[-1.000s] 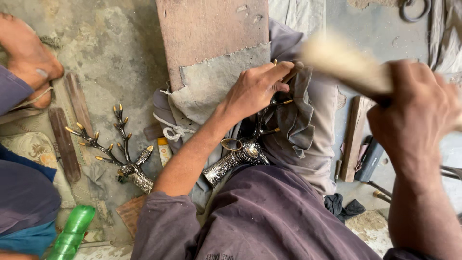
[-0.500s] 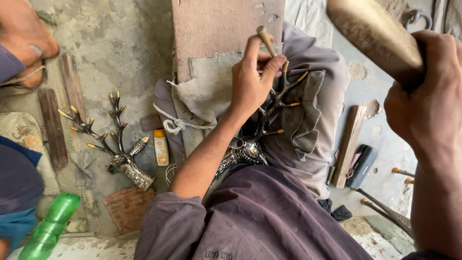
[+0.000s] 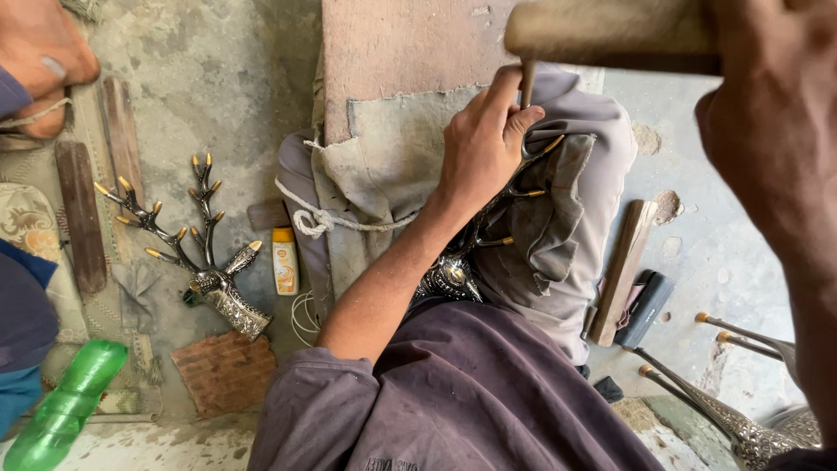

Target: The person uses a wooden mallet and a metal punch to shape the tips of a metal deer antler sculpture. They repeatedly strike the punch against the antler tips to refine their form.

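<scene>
Left hand point(image 3: 484, 144) steadies punch point(image 3: 527, 83); right hand point(image 3: 767, 122) grips mallet point(image 3: 610, 35)

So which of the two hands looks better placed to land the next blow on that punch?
The right hand, probably: it holds the wooden mallet raised just above the punch. The left hand is busy pinching that punch upright against the metal deer head on the lap.
</scene>
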The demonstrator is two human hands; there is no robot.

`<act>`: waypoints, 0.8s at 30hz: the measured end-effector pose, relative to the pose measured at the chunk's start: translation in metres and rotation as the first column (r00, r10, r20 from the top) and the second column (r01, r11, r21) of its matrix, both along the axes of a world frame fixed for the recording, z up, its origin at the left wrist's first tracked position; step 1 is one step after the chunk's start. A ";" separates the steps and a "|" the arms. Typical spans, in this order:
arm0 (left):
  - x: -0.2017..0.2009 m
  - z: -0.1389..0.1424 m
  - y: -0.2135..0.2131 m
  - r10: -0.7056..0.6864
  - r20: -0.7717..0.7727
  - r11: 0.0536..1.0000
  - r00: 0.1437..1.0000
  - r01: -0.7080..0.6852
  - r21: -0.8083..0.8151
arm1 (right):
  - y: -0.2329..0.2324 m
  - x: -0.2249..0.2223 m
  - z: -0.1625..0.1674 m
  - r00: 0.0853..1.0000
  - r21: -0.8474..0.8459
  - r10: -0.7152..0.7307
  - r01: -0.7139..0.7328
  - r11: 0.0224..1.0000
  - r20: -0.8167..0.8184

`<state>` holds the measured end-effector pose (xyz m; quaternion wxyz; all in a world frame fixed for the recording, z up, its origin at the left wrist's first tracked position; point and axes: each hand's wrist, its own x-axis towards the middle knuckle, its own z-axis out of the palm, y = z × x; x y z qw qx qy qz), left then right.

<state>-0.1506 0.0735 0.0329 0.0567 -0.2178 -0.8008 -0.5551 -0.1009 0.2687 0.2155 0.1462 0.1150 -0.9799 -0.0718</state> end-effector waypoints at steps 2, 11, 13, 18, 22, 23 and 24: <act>0.001 0.001 -0.002 0.016 0.014 1.000 1.000 -0.016 0.009 | -0.003 -0.006 0.005 1.000 -0.045 0.020 -0.019 0.999 0.020; -0.006 0.007 -0.006 -0.084 0.098 0.996 0.992 0.083 0.013 | -0.009 -0.015 0.021 0.992 -0.019 -0.014 0.016 1.000 0.126; -0.005 0.008 -0.005 -0.088 0.019 0.996 0.996 0.088 0.017 | -0.009 -0.015 0.022 0.992 -0.033 -0.013 0.017 0.999 0.127; -0.006 0.009 -0.002 -0.086 -0.005 0.996 0.996 0.086 0.038 | -0.009 -0.015 0.021 0.993 -0.066 -0.038 0.046 0.997 0.115; -0.001 0.003 -0.006 -0.039 0.153 0.999 0.987 0.039 0.002 | -0.010 -0.019 0.018 0.975 -0.102 -0.103 0.125 0.987 0.199; 0.002 0.002 -0.006 -0.019 0.110 1.000 0.994 0.020 -0.005 | -0.010 -0.020 0.018 0.965 -0.101 -0.131 0.158 0.982 0.229; 0.006 0.001 -0.004 -0.002 0.067 1.000 0.998 0.002 -0.011 | -0.010 -0.022 0.016 0.981 -0.143 -0.049 0.077 0.987 0.190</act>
